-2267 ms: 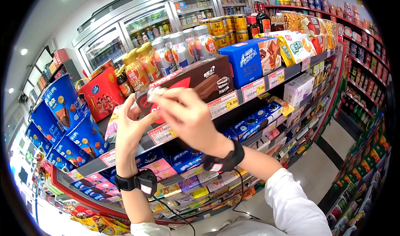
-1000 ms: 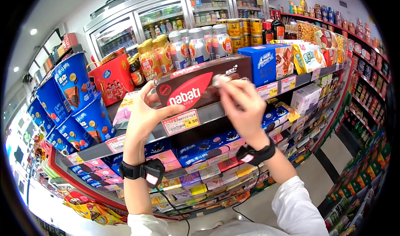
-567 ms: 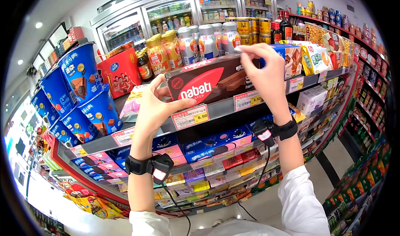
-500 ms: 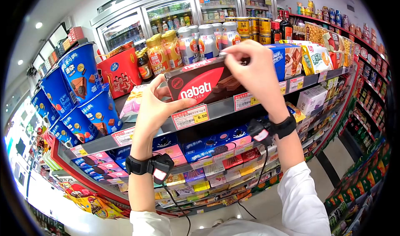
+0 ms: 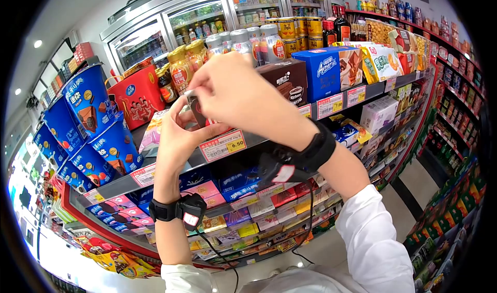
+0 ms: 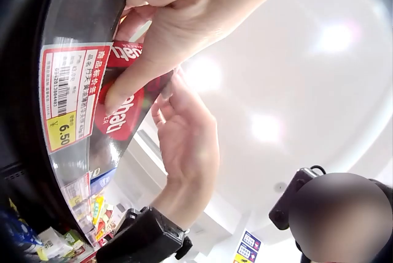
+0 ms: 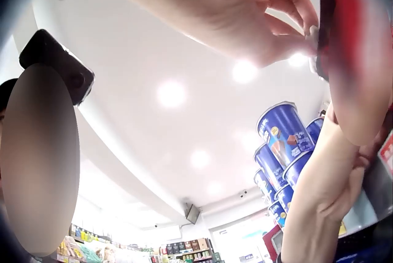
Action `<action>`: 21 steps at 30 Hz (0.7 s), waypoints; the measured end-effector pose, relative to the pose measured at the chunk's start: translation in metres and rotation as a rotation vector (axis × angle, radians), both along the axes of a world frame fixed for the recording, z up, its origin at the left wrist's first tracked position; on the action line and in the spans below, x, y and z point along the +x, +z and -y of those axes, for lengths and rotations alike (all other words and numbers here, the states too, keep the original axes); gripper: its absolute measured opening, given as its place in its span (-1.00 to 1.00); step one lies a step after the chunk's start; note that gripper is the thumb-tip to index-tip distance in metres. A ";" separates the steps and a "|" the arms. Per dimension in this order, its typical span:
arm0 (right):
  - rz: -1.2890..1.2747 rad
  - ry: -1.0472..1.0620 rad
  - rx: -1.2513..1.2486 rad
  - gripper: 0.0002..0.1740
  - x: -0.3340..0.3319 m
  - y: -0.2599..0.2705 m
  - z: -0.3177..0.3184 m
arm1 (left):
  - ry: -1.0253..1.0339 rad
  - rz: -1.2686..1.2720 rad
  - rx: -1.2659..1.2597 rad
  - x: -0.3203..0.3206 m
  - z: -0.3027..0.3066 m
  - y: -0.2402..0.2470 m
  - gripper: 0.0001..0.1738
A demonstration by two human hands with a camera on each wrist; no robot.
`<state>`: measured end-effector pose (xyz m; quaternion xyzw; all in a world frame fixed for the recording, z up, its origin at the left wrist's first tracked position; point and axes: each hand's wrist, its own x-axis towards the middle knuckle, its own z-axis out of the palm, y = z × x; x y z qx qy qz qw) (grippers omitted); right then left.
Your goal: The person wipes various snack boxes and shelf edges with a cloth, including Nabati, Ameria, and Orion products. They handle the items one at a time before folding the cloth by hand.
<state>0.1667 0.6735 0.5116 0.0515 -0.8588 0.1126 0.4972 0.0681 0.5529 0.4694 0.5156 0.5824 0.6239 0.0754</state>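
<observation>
A dark brown Nabati wafer box (image 5: 283,81) sits on the top shelf, its red logo showing in the left wrist view. My left hand (image 5: 175,140) holds the box's left end, thumb pressed on the front face and fingers behind. My right hand (image 5: 240,94) crosses in front of the box and hides most of its front in the head view. Between its thumb and fingers it pinches a small white wad (image 5: 190,93), right at the box's upper left corner. What the wad is made of I cannot tell.
Blue snack buckets (image 5: 85,99) are stacked at the left, beside a red gift box (image 5: 137,99). Bottles and yellow cans (image 5: 287,29) stand behind. A blue wafer box (image 5: 321,73) is to the right. Price tags (image 5: 222,145) line the shelf edge, above lower shelves of packets.
My right hand, with the white wad, has swept left from the box's right end along its upper edge to the left corner. My left hand keeps its hold on the box.
</observation>
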 end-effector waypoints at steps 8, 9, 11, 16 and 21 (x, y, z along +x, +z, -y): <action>0.009 -0.115 -0.132 -0.75 0.054 -0.001 -0.080 | 0.037 0.006 -0.052 0.000 0.000 0.000 -0.32; 0.017 -0.142 -0.133 -0.75 0.063 0.001 -0.087 | 0.044 0.006 -0.050 0.001 0.000 0.000 -0.32; 0.039 -0.178 -0.153 -0.74 0.076 0.003 -0.100 | 0.041 0.005 -0.044 -0.001 0.000 -0.001 -0.31; -0.008 -0.363 -0.058 -0.77 0.073 0.000 -0.087 | 0.072 0.010 -0.057 -0.001 0.000 -0.001 -0.26; -0.043 -0.171 0.041 -0.81 0.033 -0.001 -0.027 | 0.052 -0.008 -0.061 -0.001 -0.001 0.000 -0.24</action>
